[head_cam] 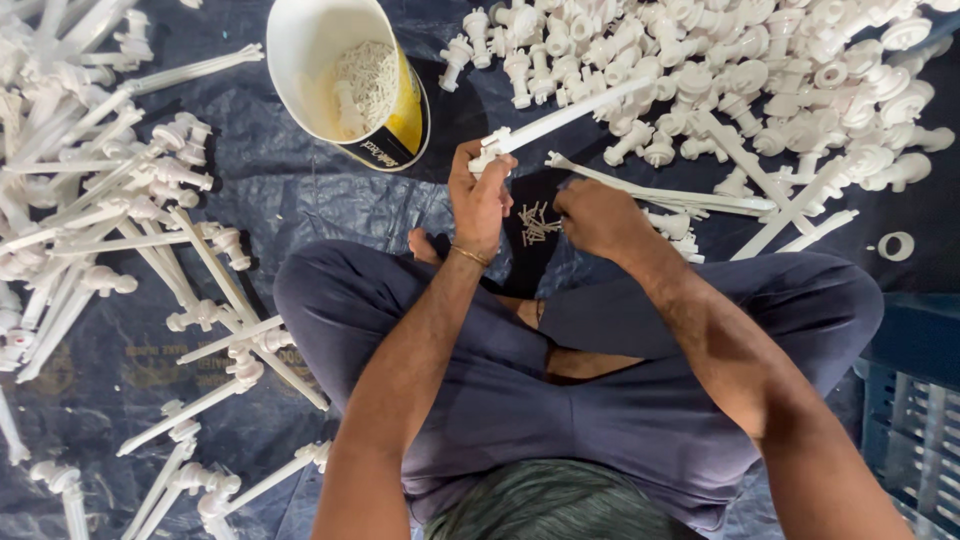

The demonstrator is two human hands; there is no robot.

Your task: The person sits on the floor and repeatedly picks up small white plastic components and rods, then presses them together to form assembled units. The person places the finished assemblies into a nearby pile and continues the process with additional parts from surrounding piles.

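Your left hand [480,195] was closed around the end of a long white plastic rod [560,120], which angled up and away to the right toward the far pile. Your right hand [600,218] was curled, knuckles up, beside it; whether it gripped anything could not be told. A small heap of screws [538,222] lay on the dark plastic sheet [310,195] between the two hands, just ahead of your crossed legs.

The white bucket [345,75] lay tipped on its side just left of the rod; its label was a yellow and black band round the outside wall. It held a little heap of small white pieces.

Loose white fittings [760,70] were piled to the upper right, and assembled white rods [130,200] spread along the left edge. Bare sheet remained between bucket and left pile. A blue crate [915,420] stood at the right edge.
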